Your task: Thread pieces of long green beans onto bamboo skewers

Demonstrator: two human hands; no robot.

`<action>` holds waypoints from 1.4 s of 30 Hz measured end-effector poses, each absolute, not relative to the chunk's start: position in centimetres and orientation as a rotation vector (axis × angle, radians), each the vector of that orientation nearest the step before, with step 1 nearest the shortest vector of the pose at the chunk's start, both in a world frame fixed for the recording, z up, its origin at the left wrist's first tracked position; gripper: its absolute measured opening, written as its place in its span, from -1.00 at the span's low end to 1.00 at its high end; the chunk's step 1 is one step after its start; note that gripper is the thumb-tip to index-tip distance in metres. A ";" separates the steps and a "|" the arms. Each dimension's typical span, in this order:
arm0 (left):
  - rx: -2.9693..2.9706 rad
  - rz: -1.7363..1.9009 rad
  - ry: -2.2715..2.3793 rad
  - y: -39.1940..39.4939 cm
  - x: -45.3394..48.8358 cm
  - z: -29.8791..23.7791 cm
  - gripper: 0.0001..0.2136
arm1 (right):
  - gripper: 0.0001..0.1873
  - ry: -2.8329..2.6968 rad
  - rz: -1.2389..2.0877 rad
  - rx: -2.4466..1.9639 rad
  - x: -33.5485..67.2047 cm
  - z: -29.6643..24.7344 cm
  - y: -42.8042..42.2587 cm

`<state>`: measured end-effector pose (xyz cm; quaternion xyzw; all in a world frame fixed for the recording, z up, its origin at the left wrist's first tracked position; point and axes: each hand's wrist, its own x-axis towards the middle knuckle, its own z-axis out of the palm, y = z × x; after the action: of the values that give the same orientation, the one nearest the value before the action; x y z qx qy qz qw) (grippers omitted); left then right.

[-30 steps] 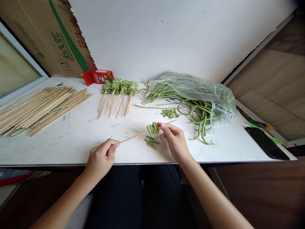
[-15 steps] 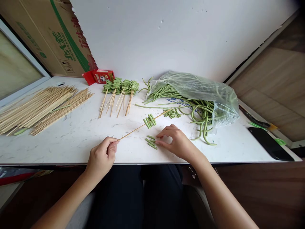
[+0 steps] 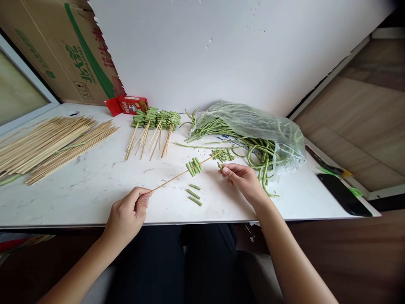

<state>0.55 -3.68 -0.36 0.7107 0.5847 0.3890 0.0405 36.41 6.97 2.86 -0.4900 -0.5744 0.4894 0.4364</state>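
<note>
My left hand (image 3: 129, 207) is closed around the near end of a bamboo skewer (image 3: 169, 180), which slants up to the right. Several short green bean pieces (image 3: 194, 166) are threaded crosswise near its far half. Between thumb and fingertips, my right hand (image 3: 241, 179) pinches one cut bean piece (image 3: 220, 166), just right of the skewer's tip. Three loose bean pieces (image 3: 193, 194) lie on the white table below the threaded ones. Behind the skewer tip is a small heap of short bean bits (image 3: 223, 155).
Finished bean skewers (image 3: 155, 118) lie in a row at the back, beside a red box (image 3: 134, 104). Bare skewers (image 3: 60, 143) are piled at left. A clear plastic bag (image 3: 253, 118) of long beans stands back right. A black phone (image 3: 343, 194) lies near the right edge.
My right hand has lifted a bean piece from the loose group and moved up and right, toward the skewer's tip. My left hand still holds the skewer. The view has shifted slightly.
</note>
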 end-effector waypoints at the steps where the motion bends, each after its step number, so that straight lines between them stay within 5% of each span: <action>1: 2.192 1.192 1.786 -3.7 0.5 -0.5 -0.82 | -0.56 -1.355 1.253 -1.201 36.6 2.7 7.1; 9: 2.274 1.171 1.756 -3.6 0.3 -0.8 -0.83 | -0.70 -1.107 1.417 -1.089 36.6 2.6 7.3; 42: 2.283 1.146 1.803 -3.6 0.5 -0.5 -0.82 | -0.68 -1.084 1.370 -1.137 36.6 2.2 7.4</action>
<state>0.50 -3.61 -0.45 0.7301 0.5766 0.3665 0.0077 36.56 7.39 2.19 -0.4711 -0.4491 0.5674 0.5044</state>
